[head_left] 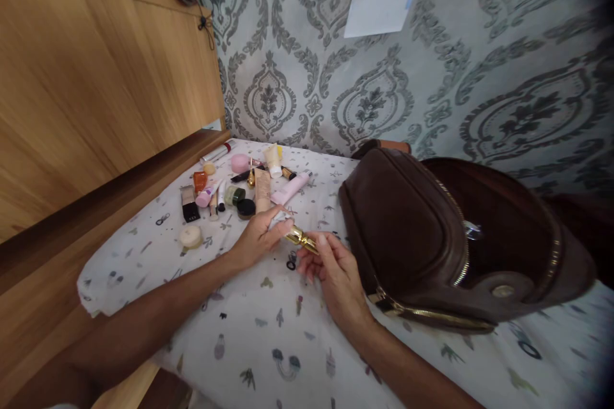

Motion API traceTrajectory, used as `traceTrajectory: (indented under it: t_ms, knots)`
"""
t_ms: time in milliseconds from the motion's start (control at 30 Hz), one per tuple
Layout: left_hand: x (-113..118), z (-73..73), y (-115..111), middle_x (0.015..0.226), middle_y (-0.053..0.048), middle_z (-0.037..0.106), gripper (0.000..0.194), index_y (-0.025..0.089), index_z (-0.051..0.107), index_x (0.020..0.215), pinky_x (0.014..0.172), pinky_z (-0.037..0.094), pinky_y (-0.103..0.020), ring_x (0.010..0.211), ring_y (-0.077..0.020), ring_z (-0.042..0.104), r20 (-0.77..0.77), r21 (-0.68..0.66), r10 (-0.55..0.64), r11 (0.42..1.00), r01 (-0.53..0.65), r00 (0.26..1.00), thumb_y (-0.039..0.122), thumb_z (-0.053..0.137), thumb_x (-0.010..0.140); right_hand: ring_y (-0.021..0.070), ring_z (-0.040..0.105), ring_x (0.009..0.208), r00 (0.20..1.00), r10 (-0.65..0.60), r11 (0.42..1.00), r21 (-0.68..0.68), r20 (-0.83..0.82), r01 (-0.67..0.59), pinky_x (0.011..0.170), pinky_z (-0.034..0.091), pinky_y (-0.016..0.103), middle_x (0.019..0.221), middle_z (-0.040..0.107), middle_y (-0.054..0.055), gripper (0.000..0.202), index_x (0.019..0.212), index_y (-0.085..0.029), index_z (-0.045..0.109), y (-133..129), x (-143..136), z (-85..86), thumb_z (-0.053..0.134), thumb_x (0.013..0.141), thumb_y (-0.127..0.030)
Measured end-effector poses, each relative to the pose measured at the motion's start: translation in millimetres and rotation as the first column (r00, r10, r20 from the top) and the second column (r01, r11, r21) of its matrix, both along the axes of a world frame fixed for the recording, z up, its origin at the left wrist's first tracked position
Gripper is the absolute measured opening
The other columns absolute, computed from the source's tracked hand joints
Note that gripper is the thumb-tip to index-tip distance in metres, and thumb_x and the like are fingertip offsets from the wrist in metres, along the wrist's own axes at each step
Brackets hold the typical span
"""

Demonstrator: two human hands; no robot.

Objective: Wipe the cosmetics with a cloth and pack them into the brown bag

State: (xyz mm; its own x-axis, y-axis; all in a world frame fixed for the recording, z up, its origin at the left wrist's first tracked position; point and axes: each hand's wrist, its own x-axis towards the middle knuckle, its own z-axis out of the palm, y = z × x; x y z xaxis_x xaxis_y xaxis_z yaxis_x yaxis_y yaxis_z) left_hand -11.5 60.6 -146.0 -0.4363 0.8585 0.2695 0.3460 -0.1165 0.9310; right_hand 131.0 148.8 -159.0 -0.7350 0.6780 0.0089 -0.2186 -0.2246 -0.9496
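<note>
A slim gold tube (301, 239) is held between my two hands above the patterned white cloth (259, 332). My left hand (261, 236) is closed on a pale wipe (279, 218) that touches the tube's left end. The fingers of my right hand (336, 271) pinch the tube's right end. Just beyond my left hand lie a beige tube (262, 190), a round black container (246, 208) and a pink tube (291, 188). A green jar (235, 195) is farther left.
A large brown bag (407, 223) stands at the right, its zip open. Several more cosmetics, including a cream jar (190, 237) and a black-based compact (190, 203), lie at the left. A wooden panel (110, 64) borders the left; patterned wallpaper (288, 45) rises behind.
</note>
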Motion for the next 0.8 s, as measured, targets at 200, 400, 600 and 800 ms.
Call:
traceTrajectory:
  t_ms: [200,400,600,800]
  knots:
    - [-2,1.3,-1,0.063,0.004,0.054,0.035,0.018,0.059,0.100,0.056,0.041,-0.023,0.056,-0.0134,0.051,-0.072,-0.032,0.051,0.998,-0.054,0.996,0.050,0.044,0.096,0.0105,0.056,0.051,0.998,-0.033,0.998,0.060,-0.048,0.036,0.043,0.039,0.019,0.062,0.060,-0.003,0.039,0.085,-0.019,0.060,1,-1,-1.0,0.080,0.072,-0.049]
    - [-1,13.7,-7,0.099,-0.006,0.067,0.029,0.020,0.066,0.107,0.087,0.042,-0.029,0.095,-0.0212,0.060,-0.460,0.002,-0.048,0.998,0.056,0.887,0.043,0.062,0.090,0.0074,0.049,0.041,0.999,-0.031,1.000,0.005,0.009,0.031,0.037,0.031,0.017,0.059,0.061,-0.002,0.045,0.077,-0.018,0.054,1,1,-0.3,0.068,0.079,-0.062]
    - [5,12.2,-2,0.064,0.003,0.049,0.036,0.019,0.053,0.072,0.064,0.037,-0.026,0.063,-0.0140,0.046,-0.194,-0.017,0.042,0.999,-0.046,0.980,0.047,0.048,0.094,0.0096,0.051,0.047,1.000,0.025,0.997,0.071,-0.002,-0.025,0.039,0.032,0.017,0.062,0.061,-0.002,0.045,0.093,-0.020,0.058,-5,5,4.7,0.071,0.077,-0.059]
    - [5,-1.2,7,0.057,0.005,0.041,0.050,0.020,0.046,0.068,0.050,0.031,-0.024,0.053,-0.0121,0.039,0.040,-0.048,0.081,0.996,-0.079,0.996,0.066,0.046,0.088,0.0107,0.052,0.048,0.999,0.012,0.992,0.130,-0.036,-0.008,0.038,0.029,0.017,0.069,0.063,0.000,0.044,0.101,-0.020,0.060,-3,1,-10.8,0.069,0.080,-0.058]
